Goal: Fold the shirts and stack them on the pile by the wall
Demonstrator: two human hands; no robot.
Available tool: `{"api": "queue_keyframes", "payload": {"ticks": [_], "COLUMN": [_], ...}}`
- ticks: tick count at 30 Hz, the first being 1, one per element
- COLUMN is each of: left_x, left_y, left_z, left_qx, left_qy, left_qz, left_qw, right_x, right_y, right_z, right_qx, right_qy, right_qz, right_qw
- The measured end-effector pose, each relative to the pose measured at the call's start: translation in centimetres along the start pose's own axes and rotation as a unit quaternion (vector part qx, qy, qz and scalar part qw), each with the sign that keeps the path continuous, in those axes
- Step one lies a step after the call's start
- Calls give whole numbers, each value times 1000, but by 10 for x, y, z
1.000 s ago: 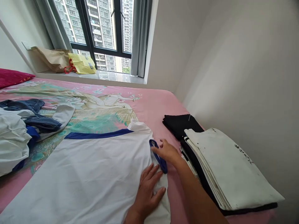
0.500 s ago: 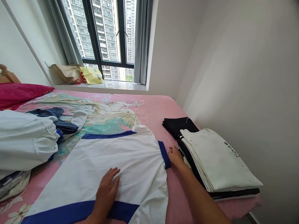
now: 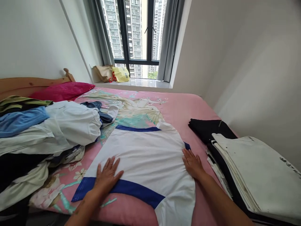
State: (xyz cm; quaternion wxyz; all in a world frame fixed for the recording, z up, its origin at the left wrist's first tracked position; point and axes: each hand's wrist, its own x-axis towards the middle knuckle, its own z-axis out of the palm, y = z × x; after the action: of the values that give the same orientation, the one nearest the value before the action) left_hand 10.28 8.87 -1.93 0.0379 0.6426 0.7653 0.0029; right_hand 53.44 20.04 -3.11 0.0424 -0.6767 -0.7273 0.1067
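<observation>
A white shirt with blue bands (image 3: 145,157) lies spread flat on the pink patterned bedsheet (image 3: 178,108). My left hand (image 3: 107,175) rests open and flat on the shirt's near left part, across the blue band. On the shirt's right edge, beside its blue-trimmed sleeve, my right hand (image 3: 192,163) lies flat with fingers stretched out. Neither hand holds anything.
A stack of folded white and black clothes (image 3: 249,171) sits at the right by the wall. A heap of unfolded clothes (image 3: 44,135) fills the left side. A magenta pillow (image 3: 62,90) lies by the wooden headboard. Paper bags (image 3: 113,72) stand on the window sill.
My left hand slid left from the sleeve area to the shirt's lower blue band. My right hand moved from the blue sleeve cuff onto the shirt's right edge. The view swung left.
</observation>
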Motion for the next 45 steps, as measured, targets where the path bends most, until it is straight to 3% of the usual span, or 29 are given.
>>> {"api": "queue_keyframes", "payload": {"ticks": [2,4,8,10,13,15,17,21,26,29,32,36,40,45], "left_x": [-7,-15,-33,-46,-67,-81,-93,-106,-108,-114,-122,-127,-124,-113], "left_y": [-30,-45,-56,-71,-106,-126,-138,-134,-107,-99,-103,-111,-108,-109], "left_z": [-2,-6,-9,-6,2,9,15,21,14,13,16,14,4,-3], "left_qx": [36,55,40,34,22,-3,-29,-56,-45,-25,-25,-28,-11,-18], "left_qy": [7,25,21,11,39,63,85,125,133,150,152,151,158,123], "left_qz": [-73,-106,-19,-23,-45,-10,30,59,22,-5,7,33,71,92], "left_qw": [997,993,999,999,998,998,995,989,990,988,988,988,985,988], "right_x": [-1,-5,-25,-41,-74,-104,-138,-194,-217,-231,-255,-277,-272,-253], "right_y": [-6,-21,-41,-31,-2,17,26,15,-23,-40,-50,-59,-70,-63], "right_z": [-3,-7,3,13,23,26,27,25,11,10,20,42,56,48], "right_qx": [-16,-14,-11,-1,76,145,181,175,205,241,234,153,87,100], "right_qy": [-12,16,33,54,176,238,253,204,97,137,194,186,204,231], "right_qz": [19,28,-13,-27,-21,12,40,57,95,63,-38,-119,-100,-141], "right_qw": [1000,999,999,998,981,960,950,961,969,959,952,963,970,958]}}
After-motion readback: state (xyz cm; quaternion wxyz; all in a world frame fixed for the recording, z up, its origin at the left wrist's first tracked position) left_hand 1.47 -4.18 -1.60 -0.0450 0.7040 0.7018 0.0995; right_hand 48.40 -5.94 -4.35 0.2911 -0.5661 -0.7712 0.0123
